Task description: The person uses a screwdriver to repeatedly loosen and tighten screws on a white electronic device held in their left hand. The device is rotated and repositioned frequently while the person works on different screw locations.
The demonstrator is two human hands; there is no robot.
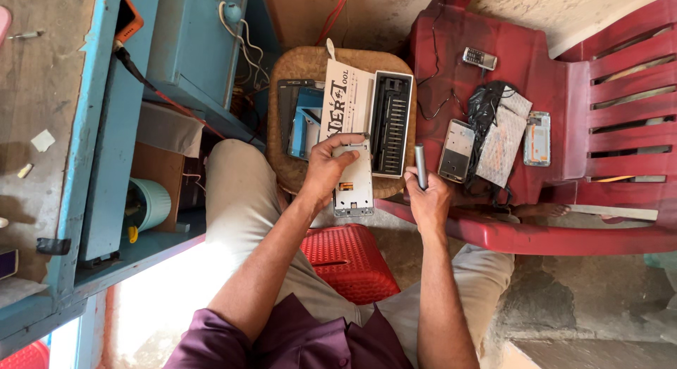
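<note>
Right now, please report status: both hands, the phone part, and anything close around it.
Left hand grips phone frame on wooden stool. Right hand holds grey screwdriver handle upright, apart from frame. Open bit case lies directly beside frame.

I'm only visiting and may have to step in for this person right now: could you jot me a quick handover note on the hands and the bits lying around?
Left hand: grips the top of an opened phone, which lies on the round stool.
Right hand: holds a grey screwdriver handle, upright, clear of the phone.
Bit case: open on the stool beside the phone.
Red chair: holds other phone parts and a small keypad phone.
Done: phone's back is off, insides exposed.
Left: cannot tell which screws remain.
</note>
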